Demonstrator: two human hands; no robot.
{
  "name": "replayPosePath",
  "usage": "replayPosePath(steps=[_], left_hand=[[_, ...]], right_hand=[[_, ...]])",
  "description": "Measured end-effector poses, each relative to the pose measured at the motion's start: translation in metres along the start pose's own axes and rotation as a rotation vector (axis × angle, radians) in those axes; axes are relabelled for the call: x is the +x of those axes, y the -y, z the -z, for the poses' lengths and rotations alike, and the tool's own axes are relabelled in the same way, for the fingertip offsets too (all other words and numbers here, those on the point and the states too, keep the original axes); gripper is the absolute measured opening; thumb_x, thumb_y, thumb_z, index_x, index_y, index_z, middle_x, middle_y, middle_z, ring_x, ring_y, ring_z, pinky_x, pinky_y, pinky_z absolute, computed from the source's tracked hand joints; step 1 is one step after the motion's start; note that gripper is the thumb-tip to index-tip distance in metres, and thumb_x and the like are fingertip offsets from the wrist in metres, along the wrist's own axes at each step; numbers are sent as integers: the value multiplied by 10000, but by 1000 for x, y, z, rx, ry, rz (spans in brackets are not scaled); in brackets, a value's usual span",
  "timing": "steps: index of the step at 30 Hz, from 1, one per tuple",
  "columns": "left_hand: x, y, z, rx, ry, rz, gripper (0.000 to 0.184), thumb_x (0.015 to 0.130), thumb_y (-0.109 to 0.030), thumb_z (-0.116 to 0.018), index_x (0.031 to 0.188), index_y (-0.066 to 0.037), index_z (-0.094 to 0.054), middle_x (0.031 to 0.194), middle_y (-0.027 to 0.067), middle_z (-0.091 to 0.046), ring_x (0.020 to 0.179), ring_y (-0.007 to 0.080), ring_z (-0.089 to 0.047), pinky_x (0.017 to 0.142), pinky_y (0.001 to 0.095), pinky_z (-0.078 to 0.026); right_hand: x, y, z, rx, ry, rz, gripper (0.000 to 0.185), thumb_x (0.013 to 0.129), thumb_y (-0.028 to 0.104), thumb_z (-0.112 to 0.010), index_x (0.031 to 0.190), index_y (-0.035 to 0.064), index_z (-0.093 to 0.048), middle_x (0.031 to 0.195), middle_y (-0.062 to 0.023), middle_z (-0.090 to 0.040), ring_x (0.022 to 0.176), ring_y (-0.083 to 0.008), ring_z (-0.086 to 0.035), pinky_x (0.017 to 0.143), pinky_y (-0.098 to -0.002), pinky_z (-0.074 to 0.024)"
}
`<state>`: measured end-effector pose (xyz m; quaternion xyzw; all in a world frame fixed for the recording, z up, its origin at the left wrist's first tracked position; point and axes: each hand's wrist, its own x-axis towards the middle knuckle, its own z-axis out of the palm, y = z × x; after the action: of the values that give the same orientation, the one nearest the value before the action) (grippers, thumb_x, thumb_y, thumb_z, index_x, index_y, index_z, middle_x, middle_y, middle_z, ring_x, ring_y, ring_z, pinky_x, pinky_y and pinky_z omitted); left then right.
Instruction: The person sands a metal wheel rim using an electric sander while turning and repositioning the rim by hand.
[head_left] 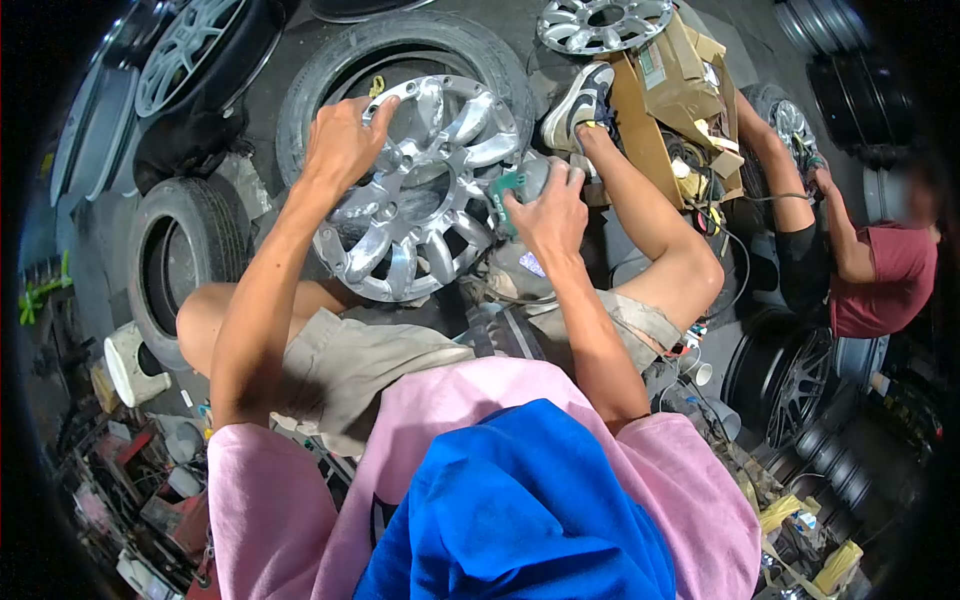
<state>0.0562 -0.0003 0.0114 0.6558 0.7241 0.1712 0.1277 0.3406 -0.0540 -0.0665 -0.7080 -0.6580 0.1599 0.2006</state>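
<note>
A shiny silver alloy wheel face point(405, 215) with broad spokes leans tilted against a tyre point(300, 115) in front of my legs. My left hand point(348, 140) grips its upper left edge, with the thumb on the near side and the fingertips partly hidden. In my right hand point(552, 210) is a green and grey power sander point(507, 195), held at the right edge of the wheel face. The sander's working side is hidden, so I cannot tell whether it touches the metal.
Another silver wheel face point(605, 25) lies at the back, beside a cardboard box point(680, 75). A tyre point(190, 255) stands at left. A co-worker in a red shirt point(880, 280) handles a wheel part at right. Cables point(745, 265) run along the floor.
</note>
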Motion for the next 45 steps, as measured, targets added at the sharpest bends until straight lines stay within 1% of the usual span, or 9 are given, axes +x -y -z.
replayPosePath(steps=[7,12,16,18,24,32,37,42,45], left_hand=[[2,4,5,-26,10,25,514,1008,-463,-685,1078,37,-781,966,345,-725,975,528,-703,889,557,-559],[21,42,-23,-46,-25,72,536,998,-520,-663,1091,-6,-785,1024,346,-727,1025,542,-692,924,581,-559],[38,50,-27,-37,105,196,633,1002,-606,-607,1218,-34,-769,1142,326,-734,1138,500,-686,999,555,-538],[40,54,-33,19,66,258,689,990,-639,-612,1295,-36,-744,1215,309,-728,1196,467,-683,1036,529,-533],[55,90,-57,83,116,299,865,941,-747,-613,1327,21,-715,1307,315,-693,1275,458,-648,1086,515,-514],[45,132,-74,-80,134,381,833,914,-775,-606,1251,-33,-774,1226,288,-737,1218,465,-676,1059,511,-511],[35,138,-75,-53,103,440,830,910,-791,-604,1248,-56,-786,1207,322,-732,1223,484,-672,1082,496,-497],[33,135,-79,-73,43,477,956,880,-819,-610,1297,33,-734,1223,339,-721,1241,473,-670,1090,493,-493],[33,139,-80,-66,53,422,1001,873,-822,-616,1308,75,-709,1172,338,-737,1206,458,-695,1068,487,-506]], right_hand=[[5,30,-2,-7,123,36,769,766,343,-905,1368,59,-519,1263,-235,-541,1028,-488,-684,844,-545,-589],[-1,-37,-15,283,-142,-35,752,797,347,-878,1364,15,-512,1267,-234,-561,1128,-481,-641,938,-538,-556],[2,-44,-15,276,-127,-100,750,791,352,-876,1362,21,-521,1279,-219,-570,1138,-463,-645,926,-530,-560],[2,-27,-13,297,-128,73,743,785,362,-875,1361,34,-538,1308,-217,-569,1134,-458,-654,923,-529,-564],[10,-1,7,164,124,186,761,762,346,-890,1397,106,-546,1328,-209,-565,1088,-466,-672,892,-536,-576],[6,-82,-18,318,-55,-122,793,783,374,-907,1401,55,-526,1284,-211,-595,1185,-444,-636,987,-527,-530],[19,-42,-11,266,-126,25,782,776,350,-906,1398,66,-527,1281,-199,-578,1131,-452,-653,943,-534,-550],[20,-18,4,190,56,147,757,755,333,-904,1379,109,-537,1267,-191,-555,1069,-455,-666,894,-548,-569],[26,-43,-3,196,-44,116,753,758,335,-906,1373,103,-540,1262,-195,-558,1083,-455,-663,915,-551,-561]])
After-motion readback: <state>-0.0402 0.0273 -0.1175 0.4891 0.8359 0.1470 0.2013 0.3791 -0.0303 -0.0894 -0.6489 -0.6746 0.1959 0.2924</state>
